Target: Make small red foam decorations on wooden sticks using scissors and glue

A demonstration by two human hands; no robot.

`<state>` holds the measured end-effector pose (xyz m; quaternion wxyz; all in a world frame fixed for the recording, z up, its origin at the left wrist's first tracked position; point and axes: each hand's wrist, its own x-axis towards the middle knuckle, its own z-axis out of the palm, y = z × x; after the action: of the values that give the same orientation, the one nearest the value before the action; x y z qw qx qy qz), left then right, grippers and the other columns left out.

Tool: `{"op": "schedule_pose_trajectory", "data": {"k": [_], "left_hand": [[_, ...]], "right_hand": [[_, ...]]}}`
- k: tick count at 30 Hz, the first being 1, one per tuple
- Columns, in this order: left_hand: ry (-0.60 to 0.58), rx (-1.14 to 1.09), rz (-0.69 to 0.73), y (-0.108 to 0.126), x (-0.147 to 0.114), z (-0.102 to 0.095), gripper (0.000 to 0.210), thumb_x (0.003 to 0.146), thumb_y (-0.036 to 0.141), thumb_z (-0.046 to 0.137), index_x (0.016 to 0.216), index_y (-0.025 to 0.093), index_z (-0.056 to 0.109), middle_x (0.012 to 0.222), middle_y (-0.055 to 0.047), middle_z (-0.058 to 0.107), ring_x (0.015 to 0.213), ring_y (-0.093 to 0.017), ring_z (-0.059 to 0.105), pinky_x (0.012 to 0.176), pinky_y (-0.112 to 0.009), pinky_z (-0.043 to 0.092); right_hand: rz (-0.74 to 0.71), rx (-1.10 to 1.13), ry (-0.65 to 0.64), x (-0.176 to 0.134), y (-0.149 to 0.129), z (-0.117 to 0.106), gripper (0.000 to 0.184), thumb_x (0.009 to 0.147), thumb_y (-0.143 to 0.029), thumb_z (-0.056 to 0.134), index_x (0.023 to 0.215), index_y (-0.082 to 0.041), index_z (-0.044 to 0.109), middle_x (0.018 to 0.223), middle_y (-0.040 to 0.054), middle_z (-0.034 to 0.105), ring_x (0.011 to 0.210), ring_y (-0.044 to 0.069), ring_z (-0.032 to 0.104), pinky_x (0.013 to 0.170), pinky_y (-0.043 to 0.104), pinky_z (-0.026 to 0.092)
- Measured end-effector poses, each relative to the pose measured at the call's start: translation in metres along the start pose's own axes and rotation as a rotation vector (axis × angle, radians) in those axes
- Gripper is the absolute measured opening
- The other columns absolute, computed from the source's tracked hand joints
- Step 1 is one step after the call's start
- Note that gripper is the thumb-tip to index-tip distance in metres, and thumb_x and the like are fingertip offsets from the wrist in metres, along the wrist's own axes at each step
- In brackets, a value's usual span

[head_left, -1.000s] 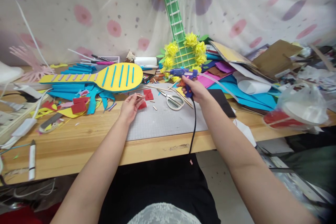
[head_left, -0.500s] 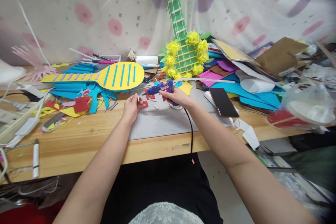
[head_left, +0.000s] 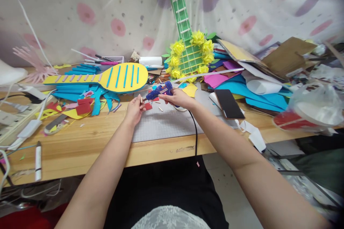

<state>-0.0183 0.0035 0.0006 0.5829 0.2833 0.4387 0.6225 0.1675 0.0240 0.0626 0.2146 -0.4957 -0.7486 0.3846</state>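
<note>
My right hand [head_left: 178, 98] is wrapped round a blue hot glue gun [head_left: 160, 91], with a long glue stick [head_left: 212, 74] sticking out of its back. The gun's nozzle points left, at a small pale paper roll [head_left: 141, 99] that my left hand [head_left: 135, 110] pinches between its fingertips. Nozzle and roll look very close; whether they touch I cannot tell. Red paper pieces [head_left: 147, 106] and a short pale roll [head_left: 160, 109] lie on the grey cutting mat [head_left: 161, 128] by my hands. A yellow and blue paper instrument [head_left: 123, 77] lies behind my left hand.
A green paper guitar with yellow flowers [head_left: 185, 39] leans against the curtain. To the right are a phone [head_left: 229, 104], blue paper sheets [head_left: 247, 94] and a red-and-white bucket [head_left: 301, 114]. The gun's black cord [head_left: 196, 132] hangs over the table edge. Power strips [head_left: 16, 121] and a marker [head_left: 38, 161] are at left.
My right hand has moved the glue gun slightly left, bringing its nozzle up to the small roll. The glue stick behind it now tilts upward. My left hand has hardly moved.
</note>
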Motion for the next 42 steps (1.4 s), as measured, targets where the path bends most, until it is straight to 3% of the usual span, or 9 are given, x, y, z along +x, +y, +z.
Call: {"op": "schedule_pose_trajectory", "data": {"k": [26, 42], "left_hand": [[0.022, -0.012, -0.025, 0.0010, -0.0001, 0.0011, 0.024, 0.079, 0.030, 0.057, 0.064, 0.013, 0.047, 0.051, 0.006, 0.042, 0.034, -0.001, 0.030, 0.035, -0.013, 0.033], [-0.044, 0.027, -0.010, 0.0004, -0.0013, 0.0003, 0.025, 0.078, 0.030, 0.058, 0.063, 0.014, 0.047, 0.055, 0.005, 0.042, 0.036, -0.001, 0.030, 0.036, -0.013, 0.035]], "right_hand": [[0.038, -0.013, -0.005, 0.0021, -0.0057, -0.0018, 0.042, 0.071, -0.058, 0.055, 0.068, -0.015, 0.053, 0.047, -0.0037, 0.045, 0.042, 0.006, 0.039, 0.041, 0.020, 0.029], [0.040, 0.026, 0.017, 0.0063, -0.0013, -0.0029, 0.042, 0.070, -0.058, 0.055, 0.067, -0.017, 0.049, 0.049, -0.0043, 0.045, 0.041, 0.005, 0.037, 0.040, 0.020, 0.027]]}}
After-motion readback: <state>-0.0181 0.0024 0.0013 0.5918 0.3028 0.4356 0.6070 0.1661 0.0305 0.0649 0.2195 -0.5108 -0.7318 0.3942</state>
